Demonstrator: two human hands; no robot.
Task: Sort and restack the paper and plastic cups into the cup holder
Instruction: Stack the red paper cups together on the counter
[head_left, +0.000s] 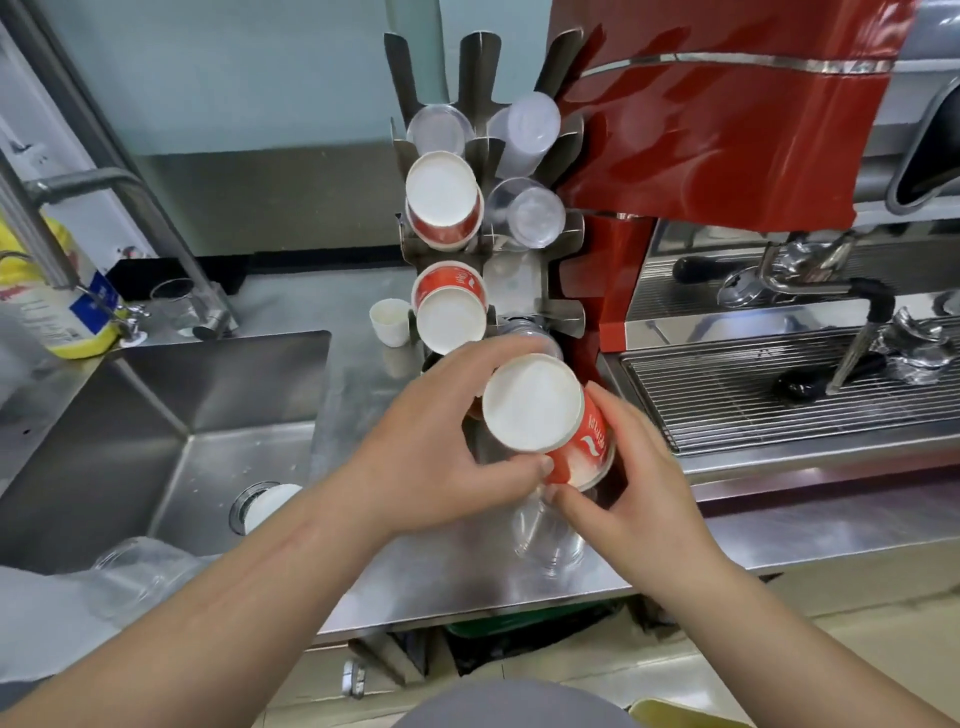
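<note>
I am watching both hands working at the near end of the metal cup holder (540, 291) standing on the steel counter (363, 374). The left hand (436, 447) is curling round a red paper cup (545, 415) held upside down, fingers wrapping its far side and the thumb pressing its near wall. The right hand (628, 493) is gripping the same cup at its rim from the right, thumb tip meeting the left thumb just below it. Under the cup a clear plastic cup (550, 535) is hanging (whether either hand is pinching it, I cannot tell).

I am counting two more red paper stacks in the holder's left column: the upper stack (444, 200) and the lower stack (451, 306). Three clear plastic stacks are showing: one top left (439, 130), one top right (527, 130), one mid right (530, 215).

One small white cup (390, 322) is standing beside the holder. The sink (156, 415) is lying to the left, the red espresso machine (727, 130) to the right.
</note>
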